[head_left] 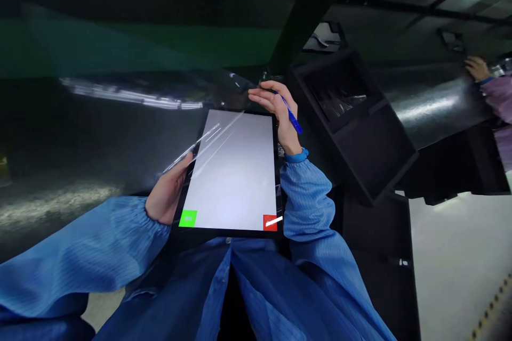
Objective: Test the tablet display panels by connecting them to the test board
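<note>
A flat tablet-like display (236,176) with a black border lies tilted before my body, its screen lit white. A green square shows in its lower left corner and a red one in its lower right. My left hand (170,189) grips the display's left edge, thumb on the front. At the upper right corner, my right hand (282,114) holds a blue pen (294,121) tucked among its fingers, with the fingers stretched towards the top edge. Clear film (208,136) with bright streaks crosses the screen's upper left; where it ends is hard to see.
A black tray (362,162) with compartments stands to the right, clear plastic in its upper one. A dark bench (132,144) runs behind the display. At the far right, another person's hand (478,68) rests near the bench. A dark post (310,16) slants overhead.
</note>
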Motion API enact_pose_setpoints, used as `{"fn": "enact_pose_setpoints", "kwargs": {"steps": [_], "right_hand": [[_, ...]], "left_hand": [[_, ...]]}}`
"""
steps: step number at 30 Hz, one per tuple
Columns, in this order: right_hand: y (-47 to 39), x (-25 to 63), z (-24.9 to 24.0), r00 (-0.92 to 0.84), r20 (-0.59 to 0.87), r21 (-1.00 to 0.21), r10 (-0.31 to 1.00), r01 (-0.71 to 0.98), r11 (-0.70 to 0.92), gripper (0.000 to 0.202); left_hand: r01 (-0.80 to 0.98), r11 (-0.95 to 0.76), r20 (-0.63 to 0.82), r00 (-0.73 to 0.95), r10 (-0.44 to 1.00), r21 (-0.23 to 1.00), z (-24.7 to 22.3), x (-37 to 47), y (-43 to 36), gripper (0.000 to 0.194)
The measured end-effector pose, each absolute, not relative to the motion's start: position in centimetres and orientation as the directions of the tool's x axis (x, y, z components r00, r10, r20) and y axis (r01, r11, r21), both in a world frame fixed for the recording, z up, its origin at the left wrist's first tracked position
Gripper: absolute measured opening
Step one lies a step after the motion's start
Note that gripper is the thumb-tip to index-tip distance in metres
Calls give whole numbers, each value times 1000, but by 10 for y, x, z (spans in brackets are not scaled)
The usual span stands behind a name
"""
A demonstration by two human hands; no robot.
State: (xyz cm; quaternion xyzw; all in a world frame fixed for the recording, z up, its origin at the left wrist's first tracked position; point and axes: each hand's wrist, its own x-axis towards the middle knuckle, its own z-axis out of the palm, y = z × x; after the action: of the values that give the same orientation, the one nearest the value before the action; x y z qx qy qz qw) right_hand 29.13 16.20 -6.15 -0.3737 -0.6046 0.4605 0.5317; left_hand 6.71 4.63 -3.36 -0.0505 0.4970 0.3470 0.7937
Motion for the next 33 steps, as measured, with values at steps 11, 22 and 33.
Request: {"fn": "enact_pose_setpoints", "kwargs": {"steps": [11,22,33], "right_hand": [[173,293,-79,-191,203,-963,960,137,230,60],[167,290,-81,-257,64,-988,964,117,96,56],[169,294,-84,-282,50,-991,958,107,83,71]], "left_hand": [[-637,739,-817,295,495,218,-26,71,41,47],[-618,740,-780,315,541,264,-25,70,39,49],[-569,715,-826,107,553,405,-28,68,40,47]]}}
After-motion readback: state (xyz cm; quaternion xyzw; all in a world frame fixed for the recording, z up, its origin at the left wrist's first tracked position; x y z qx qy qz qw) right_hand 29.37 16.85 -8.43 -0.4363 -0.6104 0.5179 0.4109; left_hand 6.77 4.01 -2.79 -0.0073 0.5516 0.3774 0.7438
